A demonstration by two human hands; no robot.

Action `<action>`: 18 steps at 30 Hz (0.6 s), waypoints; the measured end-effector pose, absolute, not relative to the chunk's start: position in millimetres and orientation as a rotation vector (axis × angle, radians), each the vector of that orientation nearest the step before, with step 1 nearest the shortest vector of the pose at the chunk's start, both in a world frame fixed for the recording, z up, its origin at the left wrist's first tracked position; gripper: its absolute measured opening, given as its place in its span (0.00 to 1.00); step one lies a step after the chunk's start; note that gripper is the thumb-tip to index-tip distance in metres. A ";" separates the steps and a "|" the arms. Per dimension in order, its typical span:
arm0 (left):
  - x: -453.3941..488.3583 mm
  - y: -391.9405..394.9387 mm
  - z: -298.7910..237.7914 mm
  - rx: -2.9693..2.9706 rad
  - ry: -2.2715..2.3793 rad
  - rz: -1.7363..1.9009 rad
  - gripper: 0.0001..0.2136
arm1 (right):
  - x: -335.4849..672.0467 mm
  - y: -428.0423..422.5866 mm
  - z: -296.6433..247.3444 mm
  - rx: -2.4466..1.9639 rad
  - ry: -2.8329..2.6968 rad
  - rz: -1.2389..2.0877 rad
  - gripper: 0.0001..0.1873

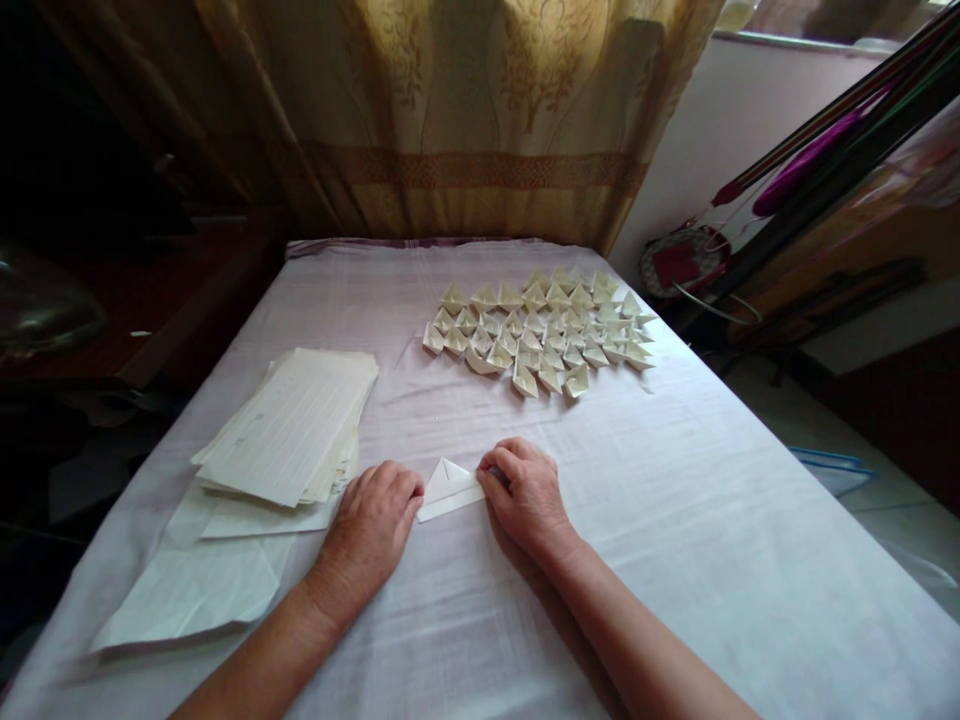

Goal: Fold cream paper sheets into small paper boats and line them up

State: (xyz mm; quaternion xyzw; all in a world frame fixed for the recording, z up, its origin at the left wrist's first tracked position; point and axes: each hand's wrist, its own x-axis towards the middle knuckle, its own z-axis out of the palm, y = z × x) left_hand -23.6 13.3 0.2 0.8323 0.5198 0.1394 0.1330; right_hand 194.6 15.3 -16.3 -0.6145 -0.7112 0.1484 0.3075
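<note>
A partly folded sheet of white paper [448,490] lies low over the cloth, with a triangular peak at the top and a straight band along its lower edge. My left hand [380,510] grips its left end, fingers curled. At the right end, my right hand [523,488] pinches the paper between thumb and bent fingers. Beyond my hands, several folded paper boats [529,340] stand close together in rows. To the left of my left hand is a stack of lined paper sheets [292,420], with larger loose sheets [195,570] under it.
A pale cloth [675,560] covers the table. A patterned golden curtain [465,100] hangs behind its far edge. On the right are a small bag [686,258] and a slanting dark frame; dark furniture [150,290] stands at left.
</note>
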 end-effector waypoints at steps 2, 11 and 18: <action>-23.1 15.3 5.7 2.408 1.514 0.350 0.05 | 193.9 14.8 -16.1 -1.636 -1.887 0.363 0.05; 4.4 32.7 27.3 2.488 1.597 0.173 0.06 | 190.8 12.7 -15.2 -1.660 -1.871 0.304 0.04; 22.1 51.6 42.5 2.490 1.441 0.010 0.07 | 191.0 12.2 -13.7 -1.651 -1.859 0.327 0.04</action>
